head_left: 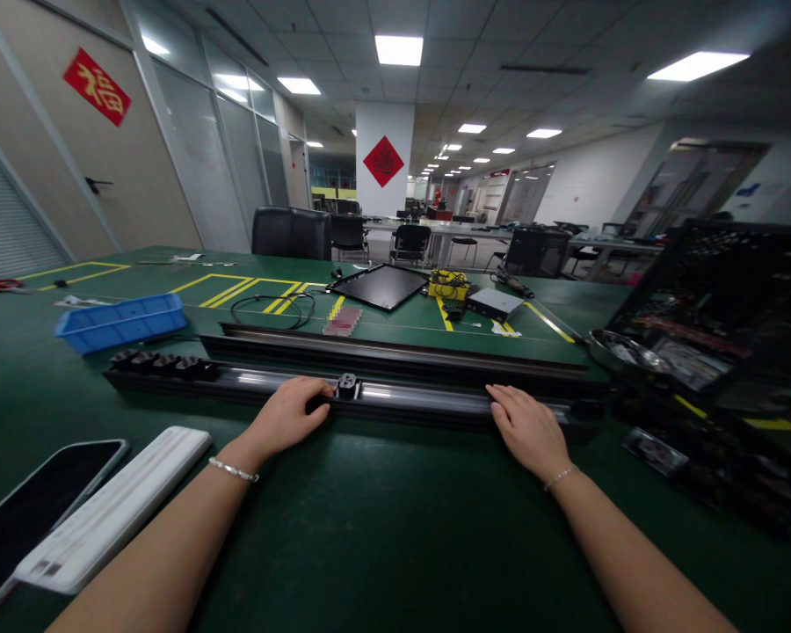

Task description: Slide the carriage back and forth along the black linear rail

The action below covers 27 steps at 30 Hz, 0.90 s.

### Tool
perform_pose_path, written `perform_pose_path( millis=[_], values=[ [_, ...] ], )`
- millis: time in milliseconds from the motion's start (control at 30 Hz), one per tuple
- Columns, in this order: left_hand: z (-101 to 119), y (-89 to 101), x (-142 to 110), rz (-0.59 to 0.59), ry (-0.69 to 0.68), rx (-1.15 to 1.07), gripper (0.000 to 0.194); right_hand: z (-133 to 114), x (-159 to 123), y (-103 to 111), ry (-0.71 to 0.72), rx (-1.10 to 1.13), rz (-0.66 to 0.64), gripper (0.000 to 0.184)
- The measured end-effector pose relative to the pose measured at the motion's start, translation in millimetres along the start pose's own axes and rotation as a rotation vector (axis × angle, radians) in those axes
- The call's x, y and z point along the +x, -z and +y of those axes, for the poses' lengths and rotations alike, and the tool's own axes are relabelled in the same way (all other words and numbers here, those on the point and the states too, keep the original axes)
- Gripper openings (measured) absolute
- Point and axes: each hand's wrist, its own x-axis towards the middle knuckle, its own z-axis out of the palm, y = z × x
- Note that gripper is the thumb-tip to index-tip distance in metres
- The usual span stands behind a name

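Left hand open, palm down on long black aluminium rail, lying at 12 o'clock on green rubber bench mat; small black slider block just beside, between hands; right hand equally open. Unclasped contact: any tilt could send block sliding, rail shifting.

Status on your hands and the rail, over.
Left hand on black linear rail, beside carriage. Right hand on same rail, further along. Second rail directly behind.

An assembly workshop — green-matted workbench, yellow tape markings, distant desks.
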Motion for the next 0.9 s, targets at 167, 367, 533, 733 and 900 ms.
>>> perform_pose_path(
  millis=[167, 367, 533, 733, 900],
  values=[
    [-1.2, -0.7, 0.1, -0.020, 0.002, -0.034, 0.019, 0.0, 0.2, 0.2, -0.003, 0.005, -0.002, 0.044],
    [-2.9, -2.0, 0.6, -0.042, -0.005, -0.041, 0.020, 0.2, 0.2, -0.5, 0.002, 0.003, 0.005, 0.044],
    [-4.4, -2.7, 0.7, -0.064, -0.022, -0.028, 0.022, 0.3, 0.4, -0.1, 0.002, 0.004, 0.006, 0.044],
    [-3.2, -1.8, 1.3, -0.087, -0.044, -0.007, 0.023, 0.5, 0.5, -0.7, -0.002, 0.006, -0.003, 0.045],
    [-1.0, -0.5, 1.3, -0.093, -0.038, 0.009, 0.021, -1.5, 0.2, 1.4, -0.013, 0.003, -0.005, 0.045]
  ],
)
